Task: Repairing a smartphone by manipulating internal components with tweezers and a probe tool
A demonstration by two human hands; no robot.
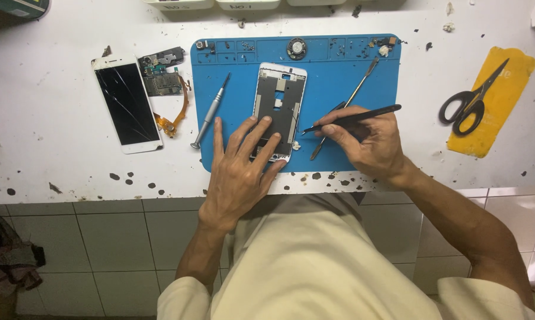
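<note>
— On the blue mat [338, 71], what lies under the hands?
— A phone frame [279, 95], flat, white-edged with a dark inner plate. The left hand [241, 172] presses its near end, fingers spread wide and flat. The right hand [368, 142] pinches black tweezers [353, 117], thin and matte, tip pointing left just beside the frame's right edge.
— The mat itself?
— Rubbery, with small trays along its far rim holding tiny parts and a round speaker [296, 48]. A metal screwdriver [211, 111] lies slanted at its left; a slim metal pry tool [362, 80] runs partly under the right hand.
— And around it?
— Left, on the speckled white tabletop [48, 89], a cracked glossy screen [127, 104] beside a circuit board [162, 74] with an orange flex cable. Far right, black scissors [471, 101] on a yellow pad [495, 112].
</note>
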